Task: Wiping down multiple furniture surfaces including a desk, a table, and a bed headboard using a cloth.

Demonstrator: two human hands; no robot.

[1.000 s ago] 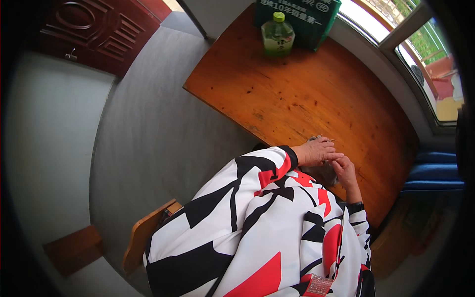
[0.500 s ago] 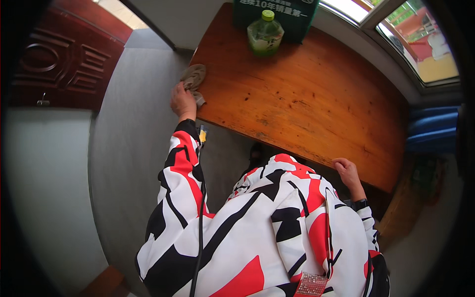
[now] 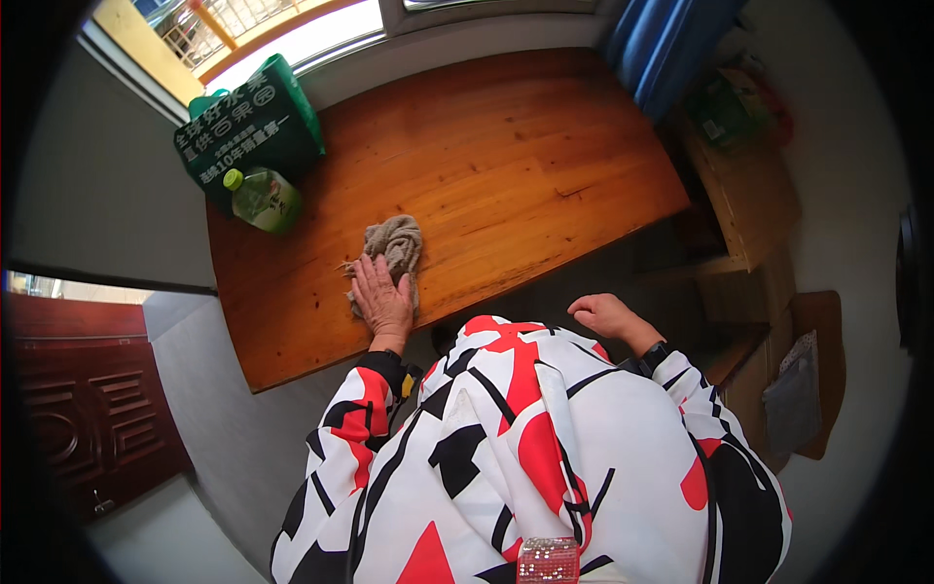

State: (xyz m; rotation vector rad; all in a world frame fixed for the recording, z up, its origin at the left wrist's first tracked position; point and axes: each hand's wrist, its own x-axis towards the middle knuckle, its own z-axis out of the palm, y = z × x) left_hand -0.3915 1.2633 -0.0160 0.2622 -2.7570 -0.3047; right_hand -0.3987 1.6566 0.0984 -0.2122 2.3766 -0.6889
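On the wooden table lies a crumpled grey-brown cloth. My left hand presses down on it near the table's front edge, palm down with fingers stretched out flat. Part of the cloth is hidden beneath the palm. In front of my body, short of the table edge, my right hand hangs with its fingers curled in and nothing visible in them.
A dark green bag stands at the table's far left corner. Beside it is a plastic bottle of green liquid with a lime cap. A wooden shelf unit and blue curtain are at the right; a red-brown door is at lower left.
My left hand and the cloth have moved from the table's left edge inward onto its top, and the fingers now lie flat. The view has turned to the right.
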